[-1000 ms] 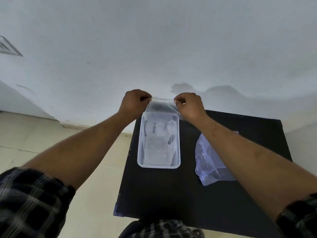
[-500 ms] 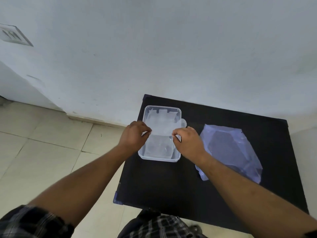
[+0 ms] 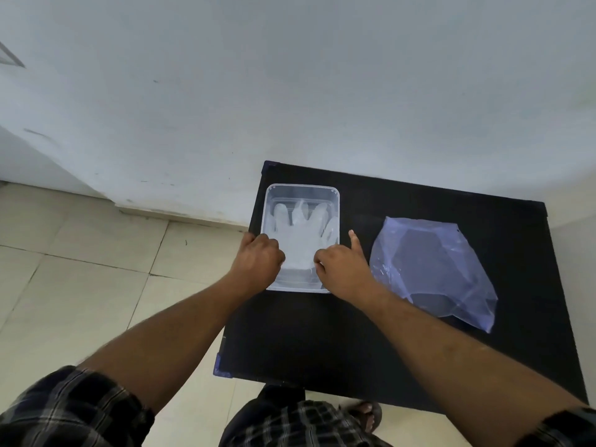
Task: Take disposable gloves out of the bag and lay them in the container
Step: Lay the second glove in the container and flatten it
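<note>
left hand [image 3: 258,258]: fingers curled | right hand [image 3: 342,269]: forefinger extended

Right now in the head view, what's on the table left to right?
left hand → container holding a glove → right hand → bag

Black table [image 3: 322,343] set against a white wall [image 3: 290,75]; blue caps on the table's left corners. Beige tiled floor [image 3: 80,285] left of the table, dark grout lines. Grey vent [image 3: 8,56], possibly a grille, at far upper left. Sandalled foot [image 3: 366,412] under the table's near edge.
</note>
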